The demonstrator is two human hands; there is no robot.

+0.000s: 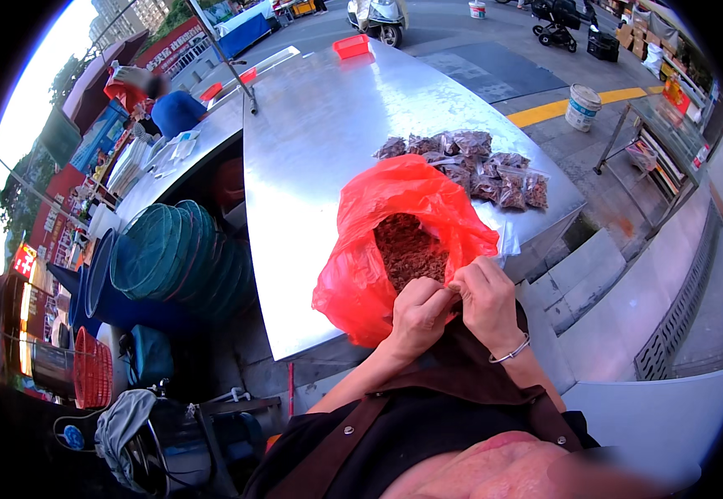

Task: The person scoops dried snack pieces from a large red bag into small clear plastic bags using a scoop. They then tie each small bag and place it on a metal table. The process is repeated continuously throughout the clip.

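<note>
A large red plastic bag stands open at the near edge of the metal table, with small reddish-brown pieces inside. My left hand and my right hand meet at the near side of its mouth. Their fingertips are pinched together almost touching, on something small that the fingers mostly hide; it may be a small bag's edge or the red bag's rim. Beyond the red bag lie several clear plastic bags filled with similar brown pieces. Clear plastic bags that look flat lie just right of the red bag.
A red plastic basket sits at the table's far end. Left of the table are stacked green net cages and a blue tub. A person in blue is at the far left. A white bucket stands on the pavement at right.
</note>
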